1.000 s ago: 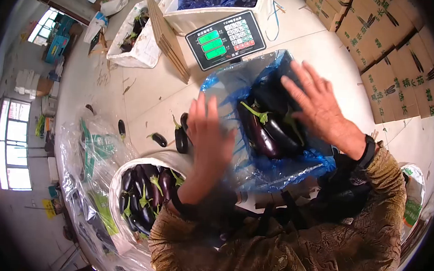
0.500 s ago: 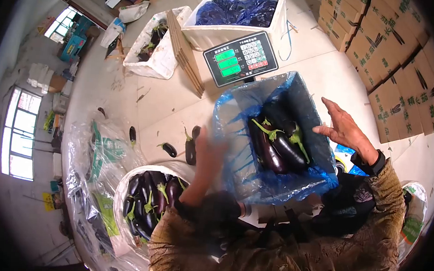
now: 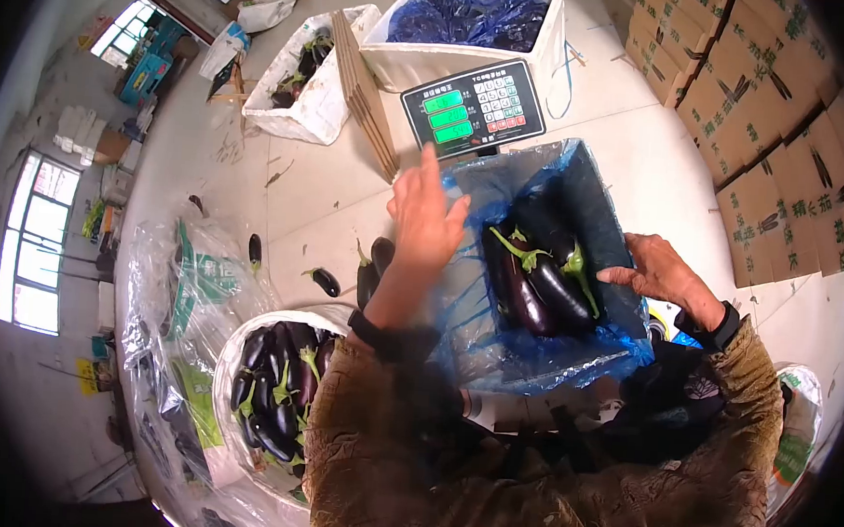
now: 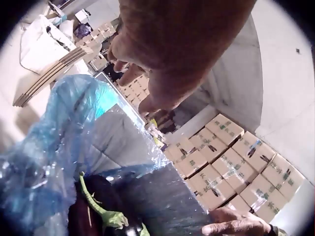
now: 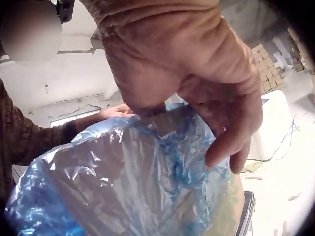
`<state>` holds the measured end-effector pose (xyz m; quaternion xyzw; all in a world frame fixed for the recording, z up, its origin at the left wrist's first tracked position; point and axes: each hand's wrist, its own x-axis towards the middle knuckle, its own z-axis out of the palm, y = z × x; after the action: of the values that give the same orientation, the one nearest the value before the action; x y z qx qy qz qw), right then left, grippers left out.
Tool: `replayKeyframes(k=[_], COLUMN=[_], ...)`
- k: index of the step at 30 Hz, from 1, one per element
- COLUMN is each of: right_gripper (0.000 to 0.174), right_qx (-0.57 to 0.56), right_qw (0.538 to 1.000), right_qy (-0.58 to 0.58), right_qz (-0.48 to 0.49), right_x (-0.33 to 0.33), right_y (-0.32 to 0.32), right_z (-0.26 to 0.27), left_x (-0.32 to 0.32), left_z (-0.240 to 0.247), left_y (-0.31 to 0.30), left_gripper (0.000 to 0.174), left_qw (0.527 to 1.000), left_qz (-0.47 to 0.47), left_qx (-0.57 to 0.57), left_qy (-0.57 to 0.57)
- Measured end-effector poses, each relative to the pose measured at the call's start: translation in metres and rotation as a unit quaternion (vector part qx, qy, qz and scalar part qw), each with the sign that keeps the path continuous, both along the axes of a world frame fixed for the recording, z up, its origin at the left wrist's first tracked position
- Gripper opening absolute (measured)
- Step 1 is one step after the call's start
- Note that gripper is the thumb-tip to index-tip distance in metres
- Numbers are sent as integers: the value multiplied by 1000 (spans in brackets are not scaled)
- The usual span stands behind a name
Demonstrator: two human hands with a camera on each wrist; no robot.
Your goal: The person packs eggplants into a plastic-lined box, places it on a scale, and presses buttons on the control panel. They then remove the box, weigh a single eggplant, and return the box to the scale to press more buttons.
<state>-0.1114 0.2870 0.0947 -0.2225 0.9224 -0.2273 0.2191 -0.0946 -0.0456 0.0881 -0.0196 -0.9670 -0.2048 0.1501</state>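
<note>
Blue plastic [image 3: 618, 347] lines the box [image 3: 601, 213] holding eggplants [image 3: 559, 295].

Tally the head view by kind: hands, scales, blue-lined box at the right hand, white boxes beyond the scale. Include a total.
Hands: 2 (left hand, right hand)
Scale: 1
Blue-lined box: 1
White boxes: 2
Total: 6

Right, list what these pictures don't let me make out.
Head view, digits on the scale display: too small, blurred.
Head view, anything beneath the top eggplants in the lined box: those cover it.
Head view, contents of the far white tub: blue plastic hides them.
Head view, lower right of the eggplant bucket: left sleeve covers it.
</note>
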Motion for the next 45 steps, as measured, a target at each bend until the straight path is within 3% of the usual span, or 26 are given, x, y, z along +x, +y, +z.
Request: replayKeyframes(k=[2, 3, 5, 6, 7, 9, 10, 11, 13, 15, 17, 19, 21, 23, 25, 28, 29, 31, 32, 35, 36, 39, 41, 43, 44, 45], right_gripper=[74, 73, 73, 74, 75, 69, 76, 81, 80, 74, 69, 75, 66, 69, 72, 72, 67, 64, 63, 58, 64, 73, 92, 94, 93, 91], right_qx=[26, 10, -8, -62, -113, -73, -16, -77, -195, -184, -131, 47, 56, 55, 106, 96, 59, 29, -6, 65, 52, 68, -53, -111, -57, -196], right_qw=[999, 1000, 1000, 995, 983, 970, 949, 933, 934, 951, 943, 977, 969, 974, 961, 930, 915, 903, 875, 851, 861, 861, 804, 766, 745, 715], right_qy=[-31, -14, -6, -74, -145, -233, -314, -348, -247, -100, -115, -41, -111, -49, -99, -169, -183, -72, -107, -116, -109, -110, -153, -165, -186, -165], right_qz=[-4, -5, -12, -4, -15, -8, 7, -45, -167, -227, -282, -202, -214, -216, -233, -313, -354, -422, -472, -508, -494, -491, -572, -612, -638, -651], right_x=[-1, -2, -3, -7, -5, -8, -15, -20, -30, -29, -30, -10, 26, 64, 88, 116, 127, 145, 146, 151, 158, 170, 199, 240, 257, 270], right_y=[1, 5, 8, 9, 18, 32, 36, 49, 87, 132, 184, 219, 234, 245, 239, 238, 234, 222, 222, 213, 219, 240, 275, 313, 327, 332], right_z=[-1, -7, -14, -14, -15, -34, -23, -36, -40, -55, -109, -165, -210, -270, -290, -354, -360, -372, -377, -351, -366, -339, -352, -371, -366, -367], left_x=[5, 10, 24, 34, 41, 68, 76, 86, 97, 104, 110, 108, 106, 106, 107, 105, 103, 100, 101, 101, 100, 100, 100, 102, 102, 101], left_z=[-11, -23, -42, -46, -45, -24, -31, -38, -22, -27, -34, -20, -11, -15, -19, -26, -26, -26, -29, -36, -34, -33, -36, -41, -43, -44], left_y=[-14, -24, -44, -48, -42, -27, -26, -22, 5, 12, 24, 38, 48, 53, 58, 59, 66, 74, 73, 67, 71, 72, 68, 60, 57, 54], left_gripper=[79, 79, 73, 69, 66, 53, 48, 44, 40, 42, 44, 45, 45, 45, 43, 49, 49, 49, 49, 49, 48, 47, 47, 47, 47, 47], left_qw=[994, 994, 986, 951, 878, 867, 791, 698, 711, 694, 743, 728, 730, 738, 762, 758, 753, 754, 753, 750, 753, 758, 760, 753, 751, 748], left_qz=[24, 22, 54, 118, 171, 96, 85, 95, 127, 118, 141, 159, 199, 196, 216, 294, 345, 338, 327, 304, 323, 332, 322, 313, 314, 310], left_qx=[-16, -18, 128, 287, 435, 422, 526, 614, 571, 587, 562, 566, 556, 552, 530, 500, 481, 476, 489, 512, 499, 489, 493, 504, 508, 509], left_qy=[108, 106, 97, 4, -105, -245, -301, -356, -390, -399, -335, -352, -344, -335, -303, -297, -287, -302, -296, -288, -282, -276, -277, -283, -282, -293])
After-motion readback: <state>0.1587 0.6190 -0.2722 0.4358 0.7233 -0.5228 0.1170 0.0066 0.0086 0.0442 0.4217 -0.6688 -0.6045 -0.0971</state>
